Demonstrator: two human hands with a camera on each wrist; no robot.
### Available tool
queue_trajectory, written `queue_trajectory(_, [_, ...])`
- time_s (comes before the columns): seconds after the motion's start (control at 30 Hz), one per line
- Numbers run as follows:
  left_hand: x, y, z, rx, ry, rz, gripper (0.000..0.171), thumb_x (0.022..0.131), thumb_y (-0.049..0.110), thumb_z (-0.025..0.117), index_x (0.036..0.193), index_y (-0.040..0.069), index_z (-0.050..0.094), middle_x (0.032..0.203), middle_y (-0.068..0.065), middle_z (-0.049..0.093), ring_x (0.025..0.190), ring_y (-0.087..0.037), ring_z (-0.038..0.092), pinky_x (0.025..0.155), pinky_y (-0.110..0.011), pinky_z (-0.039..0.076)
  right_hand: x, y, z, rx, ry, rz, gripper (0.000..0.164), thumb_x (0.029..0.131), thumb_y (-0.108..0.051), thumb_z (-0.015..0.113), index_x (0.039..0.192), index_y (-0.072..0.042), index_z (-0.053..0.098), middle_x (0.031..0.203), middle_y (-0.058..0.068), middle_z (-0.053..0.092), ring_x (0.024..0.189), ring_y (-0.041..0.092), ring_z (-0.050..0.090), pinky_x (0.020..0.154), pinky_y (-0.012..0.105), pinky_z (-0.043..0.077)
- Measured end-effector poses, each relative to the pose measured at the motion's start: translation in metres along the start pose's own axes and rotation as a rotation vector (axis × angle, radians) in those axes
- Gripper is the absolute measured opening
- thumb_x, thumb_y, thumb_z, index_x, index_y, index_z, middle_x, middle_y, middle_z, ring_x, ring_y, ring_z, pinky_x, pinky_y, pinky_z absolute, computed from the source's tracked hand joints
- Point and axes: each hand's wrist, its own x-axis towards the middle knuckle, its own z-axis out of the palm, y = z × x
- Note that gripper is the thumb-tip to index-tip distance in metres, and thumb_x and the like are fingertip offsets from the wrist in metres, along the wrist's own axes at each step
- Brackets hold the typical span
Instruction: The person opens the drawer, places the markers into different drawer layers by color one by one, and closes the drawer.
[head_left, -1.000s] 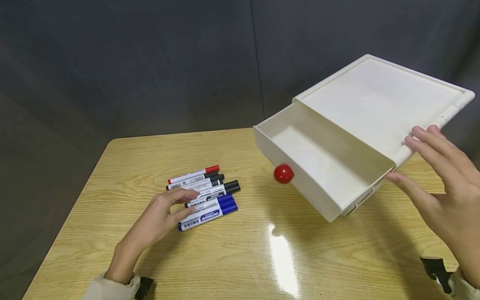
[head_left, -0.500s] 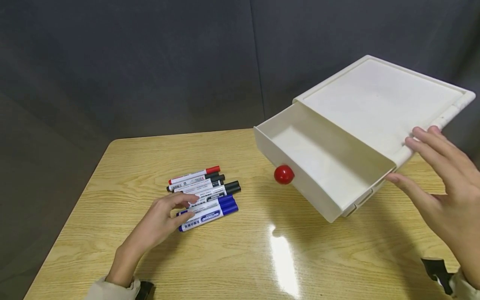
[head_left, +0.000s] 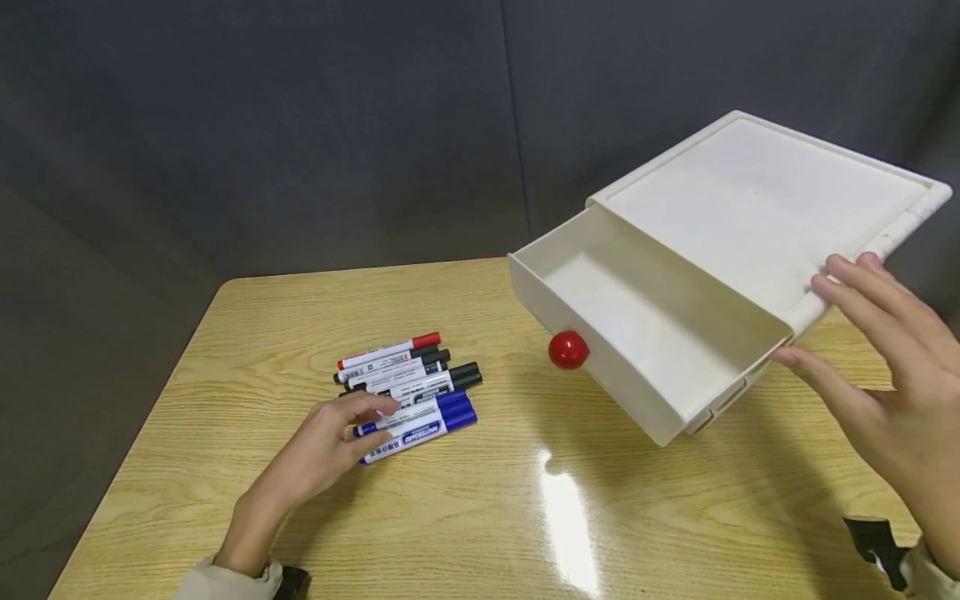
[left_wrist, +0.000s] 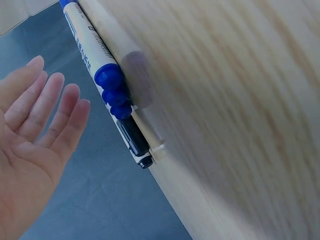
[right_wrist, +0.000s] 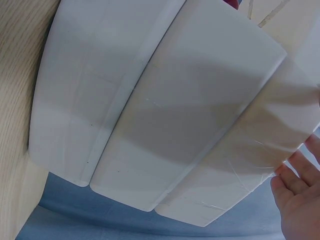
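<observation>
The person seems mid-reach: L hand (head_left: 322, 442) is at the L end of a row of markers on the wood-grain table (head_left: 480, 533), thumb & fingers parted, nothing held; the L wrist view shows the palm and spread fingers w/ a gap to the barrels, tho the head view can't settle whether any fingertip touches. R hand (head_left: 911, 383) is wide too, fingers fairly straight on the R top edge of the white plastic drawer unit (head_left: 765, 208), thumb lower by the side, prob. steadying it. Next move, by the look of it, calls for the L thumb & fingertips to close round one barrel, prob. a near one, w/o rolling its neighbours.

Markers lie L of the unit, side by side, caps to the R: nearest, two blue-capped whiteboard markers (head_left: 422, 431), white barrels w/ blue print; then a thick black-capped whiteboard marker (head_left: 435, 385); farther, thinner dark-capped ones; farthest, a red-capped marker (head_left: 386, 352). Row is a bit uneven, cap ends not flush.

Unit stands on the R, angled; R wrist view shows its side in three stacked tiers. Top drawer (head_left: 622, 382) is pulled out twd the near L, round red knob (head_left: 567, 350) on its front.
</observation>
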Motion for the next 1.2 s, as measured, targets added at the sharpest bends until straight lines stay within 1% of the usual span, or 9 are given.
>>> queue_trajectory(0.17, [-0.002, -0.002, 0.000, -0.007, -0.029, -0.021, 0.029, 0.090, 0.011, 0.072, 0.119, 0.011, 0.070, 0.119, -0.004, 0.071, 0.115, -0.024, 0.064, 0.095, -0.045, 0.053, 0.001, -0.002, 0.001, 0.009, 0.006, 0.001, 0.077, 0.087, -0.058, 0.064, 0.107, 0.015, 0.067, 0.120, 0.030, 0.066, 0.132, 0.019, 0.056, 0.116, 0.032, 0.039])
queue_trajectory(0.23, [-0.002, -0.002, 0.001, -0.008, -0.033, -0.018, 0.028, 0.090, 0.010, 0.072, 0.118, 0.011, 0.071, 0.118, -0.004, 0.071, 0.113, -0.023, 0.064, 0.093, -0.044, 0.053, 0.000, 0.000, 0.000, 0.005, 0.002, -0.001, 0.077, 0.087, -0.058, 0.064, 0.107, 0.015, 0.067, 0.120, 0.030, 0.066, 0.132, 0.020, 0.056, 0.116, 0.032, 0.039])
queue_trajectory(0.37, [-0.003, -0.004, 0.002, -0.010, -0.042, -0.019, 0.027, 0.089, 0.009, 0.073, 0.116, 0.009, 0.071, 0.113, -0.005, 0.072, 0.105, -0.019, 0.065, 0.085, -0.035, 0.056, -0.001, 0.002, -0.001, 0.000, -0.004, 0.000, 0.077, 0.086, -0.059, 0.064, 0.107, 0.015, 0.068, 0.120, 0.030, 0.066, 0.132, 0.021, 0.055, 0.117, 0.033, 0.039])
queue_trajectory(0.5, [-0.003, -0.006, 0.003, -0.003, -0.054, -0.024, 0.026, 0.088, 0.008, 0.073, 0.115, 0.009, 0.072, 0.106, -0.003, 0.071, 0.096, -0.015, 0.063, 0.080, -0.029, 0.056, -0.001, 0.002, -0.001, 0.001, -0.003, -0.001, 0.077, 0.086, -0.059, 0.064, 0.107, 0.015, 0.068, 0.120, 0.030, 0.066, 0.132, 0.021, 0.055, 0.117, 0.033, 0.039])
queue_trajectory(0.7, [-0.003, -0.007, 0.003, 0.023, -0.069, -0.025, 0.024, 0.088, 0.011, 0.074, 0.112, 0.013, 0.072, 0.099, 0.003, 0.069, 0.090, -0.012, 0.059, 0.076, -0.026, 0.051, 0.000, 0.000, 0.000, 0.004, 0.002, -0.004, 0.077, 0.086, -0.059, 0.064, 0.107, 0.015, 0.067, 0.120, 0.030, 0.066, 0.132, 0.019, 0.055, 0.117, 0.032, 0.039])
queue_trajectory(0.83, [-0.004, -0.008, 0.003, 0.018, -0.083, -0.025, 0.023, 0.087, 0.010, 0.074, 0.110, 0.014, 0.073, 0.095, 0.005, 0.067, 0.086, -0.010, 0.058, 0.073, -0.024, 0.050, 0.000, 0.000, 0.000, 0.004, 0.002, -0.002, 0.078, 0.086, -0.059, 0.064, 0.107, 0.015, 0.067, 0.121, 0.029, 0.066, 0.132, 0.019, 0.055, 0.117, 0.032, 0.039])
queue_trajectory(1.03, [-0.004, -0.010, 0.003, 0.008, -0.106, -0.011, 0.023, 0.086, 0.005, 0.075, 0.107, 0.011, 0.074, 0.091, 0.004, 0.067, 0.081, -0.007, 0.056, 0.070, -0.022, 0.051, -0.001, 0.001, 0.000, 0.003, -0.003, 0.003, 0.078, 0.086, -0.060, 0.064, 0.108, 0.016, 0.067, 0.122, 0.028, 0.066, 0.133, 0.019, 0.055, 0.117, 0.032, 0.039])
queue_trajectory(1.2, [-0.005, -0.012, 0.002, -0.004, -0.138, -0.005, 0.023, 0.085, 0.005, 0.075, 0.108, 0.009, 0.074, 0.089, 0.003, 0.066, 0.079, -0.006, 0.055, 0.067, -0.020, 0.050, 0.000, 0.001, 0.000, 0.002, -0.005, 0.004, 0.078, 0.086, -0.059, 0.064, 0.108, 0.016, 0.067, 0.122, 0.028, 0.066, 0.133, 0.019, 0.054, 0.117, 0.032, 0.038])
